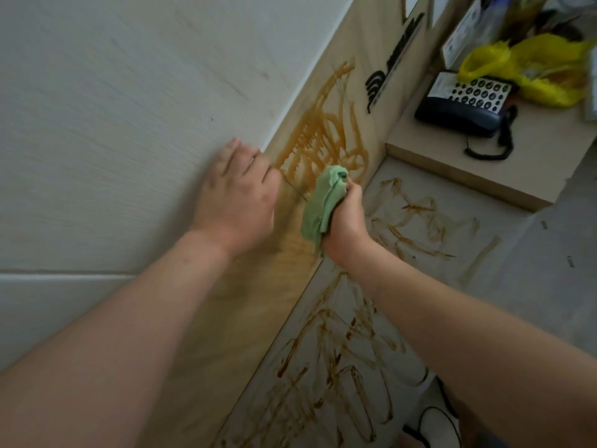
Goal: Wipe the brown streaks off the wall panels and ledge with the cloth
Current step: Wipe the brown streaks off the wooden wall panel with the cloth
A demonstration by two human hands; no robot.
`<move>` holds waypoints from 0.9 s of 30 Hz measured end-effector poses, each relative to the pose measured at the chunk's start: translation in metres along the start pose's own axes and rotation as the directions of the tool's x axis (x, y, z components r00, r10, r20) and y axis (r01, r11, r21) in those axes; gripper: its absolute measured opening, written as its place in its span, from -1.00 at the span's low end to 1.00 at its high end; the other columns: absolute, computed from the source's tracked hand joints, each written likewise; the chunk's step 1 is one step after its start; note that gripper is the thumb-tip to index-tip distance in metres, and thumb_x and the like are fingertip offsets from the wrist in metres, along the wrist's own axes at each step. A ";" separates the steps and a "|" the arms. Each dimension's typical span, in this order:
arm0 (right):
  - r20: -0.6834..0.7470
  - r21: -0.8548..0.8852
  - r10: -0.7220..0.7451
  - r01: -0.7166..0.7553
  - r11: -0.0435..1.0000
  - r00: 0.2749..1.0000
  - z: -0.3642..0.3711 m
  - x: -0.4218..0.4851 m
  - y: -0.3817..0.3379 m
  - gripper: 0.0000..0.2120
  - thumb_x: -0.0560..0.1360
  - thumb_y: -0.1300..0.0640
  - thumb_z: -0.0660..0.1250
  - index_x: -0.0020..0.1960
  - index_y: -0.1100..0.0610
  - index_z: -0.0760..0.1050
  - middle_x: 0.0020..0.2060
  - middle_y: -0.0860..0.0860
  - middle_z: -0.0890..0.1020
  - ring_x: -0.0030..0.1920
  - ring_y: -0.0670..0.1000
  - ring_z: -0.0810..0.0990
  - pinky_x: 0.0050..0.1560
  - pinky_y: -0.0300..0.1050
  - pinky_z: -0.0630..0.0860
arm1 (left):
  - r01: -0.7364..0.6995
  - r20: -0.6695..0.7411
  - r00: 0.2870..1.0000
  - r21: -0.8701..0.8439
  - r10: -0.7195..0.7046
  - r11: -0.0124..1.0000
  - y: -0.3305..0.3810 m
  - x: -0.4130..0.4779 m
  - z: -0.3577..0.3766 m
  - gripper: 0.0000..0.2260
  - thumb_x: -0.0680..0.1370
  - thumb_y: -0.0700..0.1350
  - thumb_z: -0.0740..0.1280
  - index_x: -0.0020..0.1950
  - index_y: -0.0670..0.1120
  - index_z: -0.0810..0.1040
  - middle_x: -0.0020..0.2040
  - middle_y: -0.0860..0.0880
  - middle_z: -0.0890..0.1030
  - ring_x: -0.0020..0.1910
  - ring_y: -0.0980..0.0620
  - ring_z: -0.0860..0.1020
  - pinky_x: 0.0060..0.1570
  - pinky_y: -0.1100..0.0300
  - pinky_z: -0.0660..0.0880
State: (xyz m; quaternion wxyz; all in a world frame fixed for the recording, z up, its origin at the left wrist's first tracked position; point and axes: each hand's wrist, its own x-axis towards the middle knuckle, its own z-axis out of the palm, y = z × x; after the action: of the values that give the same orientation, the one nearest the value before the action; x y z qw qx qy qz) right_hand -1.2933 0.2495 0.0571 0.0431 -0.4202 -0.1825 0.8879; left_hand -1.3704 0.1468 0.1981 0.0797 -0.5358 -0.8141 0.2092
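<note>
Green cloth [324, 204] bunched in right hand [347, 221]; left hand [237, 202] flat.

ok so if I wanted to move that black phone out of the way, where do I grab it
Judging by its pose, grip the black phone by the handset along its near long edge, coming from above, fingers across the narrow bar. It lies flat on the shelf, and the yellow bag crowds its far side.

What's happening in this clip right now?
A person is cleaning brown streaks off a tan wall panel. The right hand has a closed grip on a bunched green cloth, pressed against the panel just below the streaks. The left hand rests flat on the white wall beside it. The ledge below is untouched, with many streaks left on it.
</note>
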 end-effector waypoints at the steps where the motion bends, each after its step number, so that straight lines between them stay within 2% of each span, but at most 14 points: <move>1: 0.035 -0.063 -0.061 0.063 0.996 0.998 0.010 0.001 -0.001 -0.50 0.66 -0.27 0.07 0.42 -0.06 0.51 0.27 0.05 0.62 0.30 0.07 0.55 0.42 0.08 0.44 | -0.030 -0.024 0.999 0.044 0.031 0.999 -0.003 0.003 0.001 -0.76 0.48 -0.22 0.22 0.07 -0.20 0.58 0.14 -0.22 0.57 0.29 -0.29 0.44 0.57 -0.18 0.14; 3: 0.165 -0.280 -0.280 0.317 0.906 0.946 0.032 -0.001 0.003 -0.49 0.71 -0.24 -0.01 0.63 -0.19 0.18 0.58 0.00 0.30 0.54 -0.04 0.26 0.53 -0.07 0.23 | -0.069 -0.080 0.994 0.134 0.080 0.989 -0.006 0.007 0.004 -0.74 0.55 -0.24 0.16 0.16 -0.23 0.56 0.21 -0.24 0.55 0.35 -0.29 0.42 0.59 -0.21 0.10; 4: 0.258 -0.405 -0.379 0.456 0.793 0.889 0.044 -0.001 0.009 -0.50 0.73 -0.20 -0.05 0.66 -0.23 0.02 0.65 -0.06 0.09 0.56 -0.13 0.08 0.53 -0.14 0.09 | -0.075 -0.089 0.992 0.179 0.092 0.981 -0.008 0.008 0.006 -0.70 0.60 -0.22 0.10 0.22 -0.24 0.54 0.27 -0.25 0.53 0.39 -0.28 0.40 0.60 -0.23 0.08; 5: 0.320 -0.492 -0.443 0.546 0.678 0.837 0.055 0.001 0.016 -0.49 0.74 -0.18 -0.06 0.66 -0.27 -0.09 0.67 -0.10 -0.08 0.58 -0.15 -0.06 0.51 -0.13 -0.03 | -0.064 -0.074 0.994 0.230 0.083 0.971 -0.011 0.009 0.008 -0.65 0.63 -0.20 0.05 0.31 -0.25 0.50 0.35 -0.26 0.50 0.45 -0.28 0.36 0.61 -0.23 0.03; 7: 0.324 -0.595 -0.523 0.600 0.535 0.788 0.066 0.016 0.027 -0.46 0.73 -0.18 -0.06 0.64 -0.30 -0.21 0.65 -0.14 -0.23 0.64 -0.01 -0.19 0.54 0.06 -0.12 | -0.016 -0.017 1.000 0.345 0.024 0.938 -0.016 0.010 0.013 -0.55 0.67 -0.12 0.01 0.51 -0.29 0.34 0.55 -0.29 0.32 0.58 -0.29 0.18 0.62 -0.21 -0.11; 8: 0.284 -0.629 -0.535 0.576 0.523 0.796 0.065 0.028 0.027 -0.45 0.73 -0.18 -0.08 0.63 -0.30 -0.25 0.65 -0.15 -0.25 0.65 0.03 -0.21 0.55 0.12 -0.15 | 0.001 0.006 1.000 0.392 -0.003 0.920 -0.019 0.009 0.015 -0.48 0.68 -0.07 -0.01 0.58 -0.32 0.22 0.61 -0.31 0.20 0.62 -0.30 0.08 0.62 -0.20 -0.17; 9: 0.212 -0.653 -0.516 0.513 0.557 0.830 0.060 0.044 0.023 -0.45 0.73 -0.17 -0.10 0.63 -0.28 -0.28 0.65 -0.15 -0.25 0.66 0.04 -0.22 0.56 0.15 -0.17 | 0.006 0.029 0.999 0.422 -0.020 0.906 -0.021 0.009 0.016 -0.43 0.69 -0.03 -0.04 0.62 -0.35 0.11 0.64 -0.33 0.10 0.64 -0.31 0.00 0.62 -0.19 -0.22; 11: 0.016 -0.643 -0.366 0.290 0.709 0.931 0.049 0.075 0.009 -0.46 0.75 -0.12 -0.15 0.65 -0.23 -0.31 0.66 -0.09 -0.24 0.66 0.06 -0.21 0.59 0.19 -0.17 | -0.019 0.070 0.997 0.486 -0.018 0.874 -0.025 0.009 0.020 -0.36 0.70 0.05 -0.15 0.64 -0.36 -0.07 0.65 -0.36 -0.08 0.65 -0.31 -0.12 0.60 -0.19 -0.31; 13: -0.071 -0.620 -0.250 0.154 0.770 0.966 0.045 0.082 0.009 -0.45 0.74 -0.15 -0.19 0.64 -0.20 -0.35 0.67 -0.04 -0.23 0.67 0.09 -0.19 0.59 0.25 -0.17 | -0.058 0.104 0.995 0.536 0.002 0.842 -0.028 0.009 0.025 -0.30 0.69 0.14 -0.21 0.64 -0.35 -0.19 0.64 -0.38 -0.21 0.64 -0.34 -0.20 0.57 -0.24 -0.35; 15: 0.024 -0.650 -0.286 0.232 0.724 0.958 0.053 0.059 0.027 -0.43 0.71 -0.25 -0.21 0.61 -0.24 -0.42 0.66 -0.05 -0.26 0.66 0.11 -0.23 0.58 0.31 -0.20 | -0.093 0.122 0.992 0.561 0.029 0.823 -0.031 0.010 0.029 -0.26 0.68 0.20 -0.21 0.63 -0.34 -0.24 0.62 -0.39 -0.25 0.63 -0.38 -0.22 0.53 -0.30 -0.37; 18: 0.207 -0.640 -0.401 0.434 0.634 0.892 0.061 0.031 0.034 -0.42 0.70 -0.27 -0.17 0.60 -0.28 -0.41 0.65 -0.09 -0.31 0.65 0.11 -0.28 0.54 0.25 -0.20 | -0.133 0.128 0.989 0.580 0.070 0.804 -0.033 0.010 0.032 -0.25 0.67 0.21 -0.21 0.63 -0.34 -0.23 0.62 -0.40 -0.25 0.62 -0.42 -0.20 0.49 -0.36 -0.38; 22: 0.099 -0.630 -0.542 0.474 0.615 0.835 0.072 0.065 -0.018 -0.43 0.70 -0.27 -0.16 0.64 -0.26 -0.32 0.66 -0.08 -0.23 0.66 0.13 -0.23 0.56 0.25 -0.20 | -0.143 0.114 0.989 0.581 0.094 0.801 -0.034 0.011 0.034 -0.25 0.67 0.21 -0.21 0.64 -0.33 -0.19 0.65 -0.36 -0.20 0.62 -0.42 -0.17 0.47 -0.39 -0.41; 25: 0.077 -0.650 -0.496 0.421 0.632 0.865 0.067 0.063 0.004 -0.42 0.69 -0.30 -0.18 0.61 -0.29 -0.37 0.66 -0.10 -0.24 0.66 0.10 -0.25 0.58 0.26 -0.20 | -0.147 0.108 0.989 0.586 0.103 0.797 -0.033 0.011 0.034 -0.24 0.66 0.22 -0.21 0.64 -0.34 -0.19 0.65 -0.35 -0.19 0.62 -0.43 -0.16 0.46 -0.40 -0.39; 27: 0.172 -0.687 -0.434 0.423 0.590 0.884 0.055 0.043 0.037 -0.40 0.70 -0.29 -0.15 0.59 -0.30 -0.43 0.65 -0.13 -0.30 0.64 0.02 -0.30 0.60 0.26 -0.20 | -0.146 0.100 0.989 0.588 0.108 0.795 -0.033 0.010 0.033 -0.23 0.65 0.22 -0.19 0.64 -0.34 -0.19 0.65 -0.36 -0.19 0.62 -0.43 -0.16 0.48 -0.40 -0.35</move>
State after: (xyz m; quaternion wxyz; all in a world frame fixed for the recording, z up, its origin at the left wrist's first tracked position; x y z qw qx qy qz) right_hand -1.3596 0.2094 0.0446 0.0920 -0.3534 -0.6040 0.7084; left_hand -1.4137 0.1367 0.1817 0.2042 -0.5306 -0.6720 0.4744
